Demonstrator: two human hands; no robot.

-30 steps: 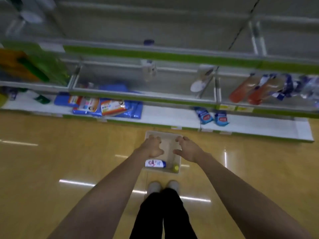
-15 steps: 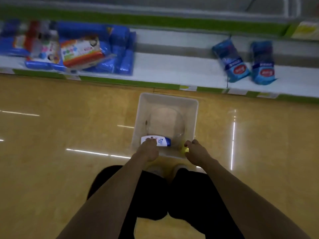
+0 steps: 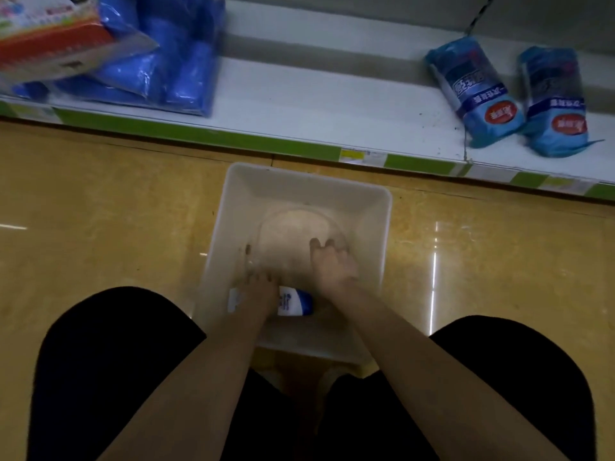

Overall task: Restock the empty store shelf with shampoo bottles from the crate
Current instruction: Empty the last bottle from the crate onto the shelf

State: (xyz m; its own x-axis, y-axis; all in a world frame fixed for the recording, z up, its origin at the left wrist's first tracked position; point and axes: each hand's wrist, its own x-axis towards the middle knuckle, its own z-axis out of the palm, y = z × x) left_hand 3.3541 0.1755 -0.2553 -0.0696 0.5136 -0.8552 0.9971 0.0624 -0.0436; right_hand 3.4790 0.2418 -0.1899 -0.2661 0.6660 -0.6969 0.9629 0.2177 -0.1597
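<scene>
A white crate (image 3: 299, 171) stands on the floor between my knees, just in front of the lowest shelf (image 3: 332, 104). A white and blue shampoo bottle (image 3: 294, 304) lies on its side against the crate's near wall. My left hand (image 3: 261, 291) reaches down over the middle of that bottle and closes on it. My right hand (image 3: 332, 264) is inside the crate to the right of the bottle, with fingers spread and pointing toward the far wall, holding nothing I can see. A faint round patch (image 3: 299, 227) shows on the crate's floor.
On the lowest shelf lie a stack of blue packs (image 3: 173, 61) and a colourful box (image 3: 50, 38) at the left. Two blue pouches (image 3: 479, 91) lie at the right. A green price strip (image 3: 233, 138) edges the shelf. Glossy yellow floor surrounds the crate.
I have crouched lower, so the crate looks much closer. Both hands went from the crate's near rim down inside it; the left now covers the bottle and the right has reached further in.
</scene>
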